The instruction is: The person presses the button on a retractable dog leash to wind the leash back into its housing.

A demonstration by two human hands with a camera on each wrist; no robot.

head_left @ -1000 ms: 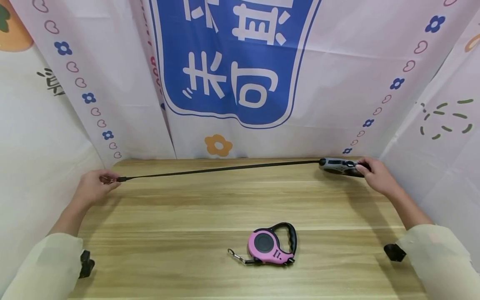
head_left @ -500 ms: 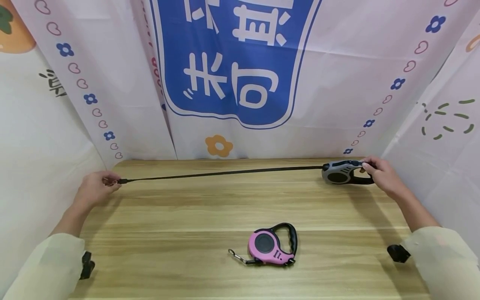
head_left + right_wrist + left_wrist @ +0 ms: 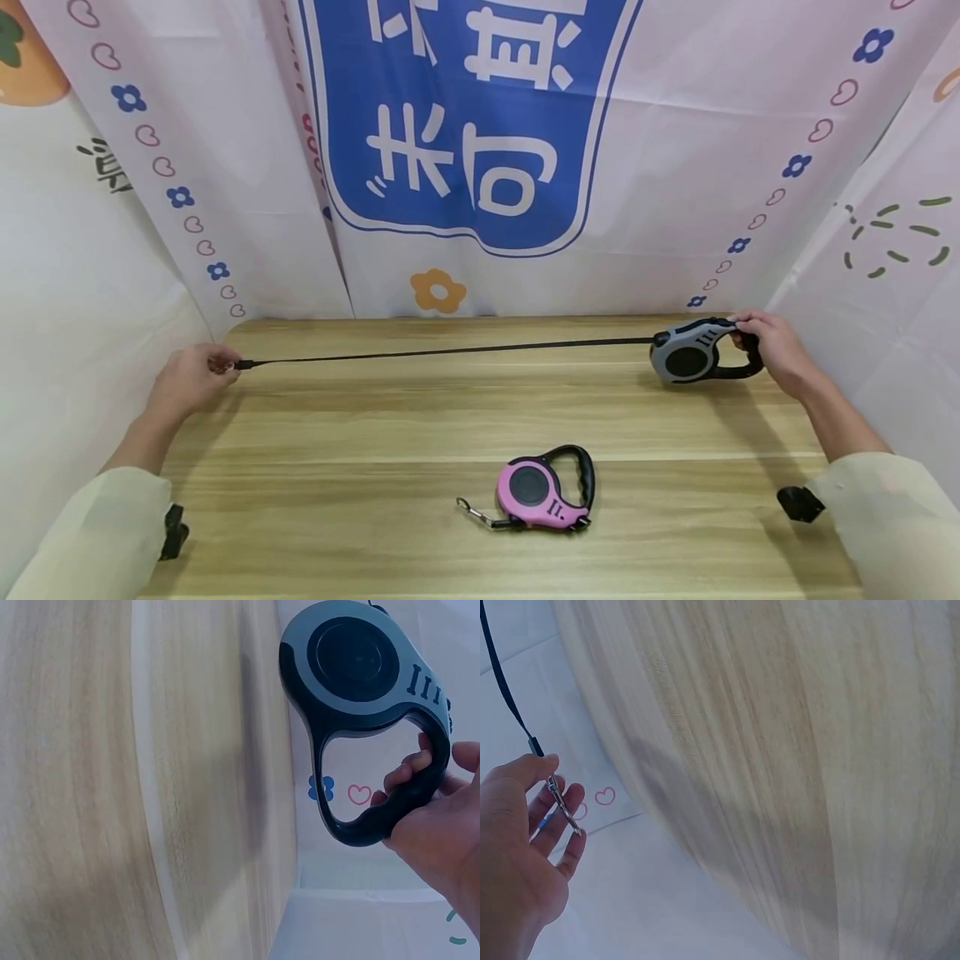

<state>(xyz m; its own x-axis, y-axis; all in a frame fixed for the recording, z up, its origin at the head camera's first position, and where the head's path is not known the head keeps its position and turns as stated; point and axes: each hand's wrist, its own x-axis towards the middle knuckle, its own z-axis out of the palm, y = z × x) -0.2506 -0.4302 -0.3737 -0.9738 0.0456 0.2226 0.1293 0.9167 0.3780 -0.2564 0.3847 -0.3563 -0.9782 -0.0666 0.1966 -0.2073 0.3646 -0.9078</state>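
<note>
A grey-and-black retractable dog leash (image 3: 686,360) hangs above the far right of the table, its black handle (image 3: 420,791) gripped by my right hand (image 3: 780,350). The fingers curl through the handle loop in the right wrist view. From the case a black strap (image 3: 450,351) runs taut to the left across the table. My left hand (image 3: 187,377) pinches its end by the metal clip (image 3: 561,801), which shows in the left wrist view between thumb and fingers. A pink-and-black retractable leash (image 3: 543,492) lies on the table, apart from both hands.
The pink leash's metal clip (image 3: 474,514) points left on the wooden table (image 3: 337,475). White printed cloth (image 3: 637,192) stands along the table's back edge and both sides. A black device (image 3: 799,504) sits at the right sleeve.
The right hand has shifted slightly right and turned the grey leash, so its round side faces up more. The strap's right end is lower. The left hand has barely moved.
</note>
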